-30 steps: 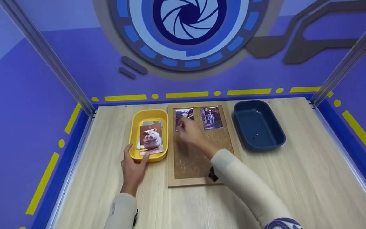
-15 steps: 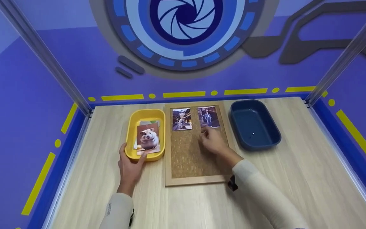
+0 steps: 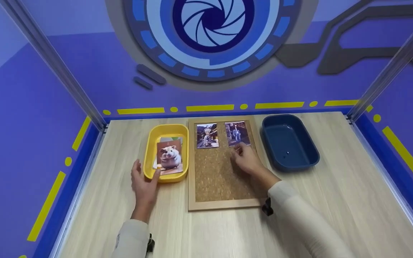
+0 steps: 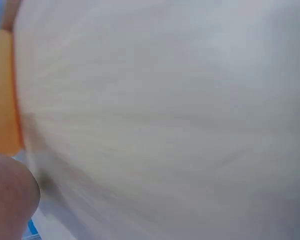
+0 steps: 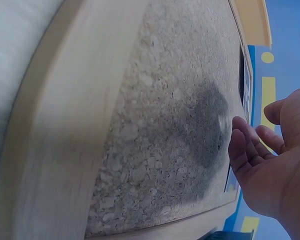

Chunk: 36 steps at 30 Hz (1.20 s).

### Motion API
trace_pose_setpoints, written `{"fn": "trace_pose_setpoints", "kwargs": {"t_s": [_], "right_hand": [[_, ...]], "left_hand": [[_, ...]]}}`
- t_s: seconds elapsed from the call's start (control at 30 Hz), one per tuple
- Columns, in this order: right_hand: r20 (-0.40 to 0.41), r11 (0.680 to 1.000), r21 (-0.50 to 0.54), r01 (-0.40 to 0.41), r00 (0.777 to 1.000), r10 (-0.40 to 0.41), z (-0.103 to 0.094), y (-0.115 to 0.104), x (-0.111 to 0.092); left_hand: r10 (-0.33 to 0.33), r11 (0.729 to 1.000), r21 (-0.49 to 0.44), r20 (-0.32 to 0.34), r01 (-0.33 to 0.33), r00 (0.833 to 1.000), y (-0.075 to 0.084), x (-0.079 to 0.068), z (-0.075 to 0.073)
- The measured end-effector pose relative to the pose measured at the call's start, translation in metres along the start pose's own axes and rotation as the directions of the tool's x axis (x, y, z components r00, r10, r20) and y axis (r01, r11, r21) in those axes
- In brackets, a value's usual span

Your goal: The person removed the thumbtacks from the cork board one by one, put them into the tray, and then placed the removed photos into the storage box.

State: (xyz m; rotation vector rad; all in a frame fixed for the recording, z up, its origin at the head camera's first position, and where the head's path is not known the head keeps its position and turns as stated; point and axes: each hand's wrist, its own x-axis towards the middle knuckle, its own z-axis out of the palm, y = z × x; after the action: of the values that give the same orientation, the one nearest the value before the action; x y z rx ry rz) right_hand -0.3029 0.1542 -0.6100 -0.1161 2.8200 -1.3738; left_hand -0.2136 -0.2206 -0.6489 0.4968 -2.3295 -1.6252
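Note:
In the head view my left hand (image 3: 144, 186) is at the near left corner of the yellow tray (image 3: 150, 143). Its thumb lies by the tray's front rim and its fingers are apart from the left wall. A hamster photo (image 3: 170, 157) lies in the tray on top of other pictures. My right hand (image 3: 247, 159) is over the corkboard (image 3: 212, 175), just below the right photo of a standing person (image 3: 237, 133). In the right wrist view its fingers (image 5: 240, 150) bend loosely and nothing shows between them. Another photo (image 3: 207, 136) sits at the board's upper left.
A dark blue tray (image 3: 316, 152) stands right of the corkboard, with a tiny shiny item (image 3: 288, 153) inside. All of this is on a pale wooden table (image 3: 353, 200), with blue panels (image 3: 120, 93) at the back and sides.
My right hand has moved right, from the upper left photo to beneath the right one. My left hand has let go of the yellow tray's rim and shifted slightly left.

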Motion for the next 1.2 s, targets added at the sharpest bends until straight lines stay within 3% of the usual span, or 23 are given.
{"fn": "trace_pose_setpoints", "kwargs": {"t_s": [0.1, 0.17, 0.27, 0.37, 0.53, 0.67, 0.73, 0.8, 0.97, 1.2], "right_hand": [[0.004, 1.0, -0.014, -0.023, 1.0, 0.023, -0.004, 0.001, 0.0], [0.017, 0.999, -0.002, -0.036, 0.999, 0.037, -0.006, 0.003, 0.0], [0.038, 0.998, 0.045, -0.046, 0.998, 0.044, -0.009, 0.006, 0.001], [0.032, 0.994, 0.091, -0.055, 0.998, 0.052, -0.011, 0.009, 0.002], [0.008, 0.993, 0.106, -0.059, 0.998, 0.059, -0.015, 0.017, 0.002], [0.01, 0.992, 0.097, -0.077, 0.997, 0.077, -0.016, 0.022, 0.001], [0.015, 0.991, 0.097, -0.092, 0.996, 0.091, -0.015, 0.024, 0.001], [0.011, 0.991, 0.096, -0.097, 0.995, 0.096, -0.015, 0.024, 0.001], [-0.007, 0.991, 0.103, -0.088, 0.996, 0.089, -0.013, 0.025, 0.003], [-0.005, 0.989, 0.109, -0.1, 0.995, 0.101, -0.013, 0.022, 0.005]], "left_hand": [[-0.023, 0.999, -0.039, -0.061, 0.02, 0.998, 0.013, 0.003, 0.0], [0.001, 0.998, -0.06, -0.087, -0.006, 0.996, 0.021, 0.004, 0.0], [0.061, 0.997, -0.049, -0.099, -0.066, 0.993, 0.036, 0.002, 0.002], [0.162, 0.985, -0.046, -0.092, -0.167, 0.982, 0.05, -0.003, 0.01], [0.358, 0.93, -0.053, -0.097, -0.364, 0.929, 0.073, -0.014, 0.034], [0.439, 0.893, -0.062, -0.089, -0.445, 0.894, 0.09, -0.02, 0.054], [0.453, 0.887, -0.064, -0.066, -0.457, 0.889, 0.098, -0.022, 0.063], [0.446, 0.892, -0.066, -0.027, -0.447, 0.895, 0.104, -0.025, 0.073], [0.365, 0.931, -0.045, 0.092, -0.362, 0.926, 0.115, -0.035, 0.097], [0.265, 0.956, 0.062, 0.235, -0.287, 0.935, 0.12, -0.038, 0.131]]}}
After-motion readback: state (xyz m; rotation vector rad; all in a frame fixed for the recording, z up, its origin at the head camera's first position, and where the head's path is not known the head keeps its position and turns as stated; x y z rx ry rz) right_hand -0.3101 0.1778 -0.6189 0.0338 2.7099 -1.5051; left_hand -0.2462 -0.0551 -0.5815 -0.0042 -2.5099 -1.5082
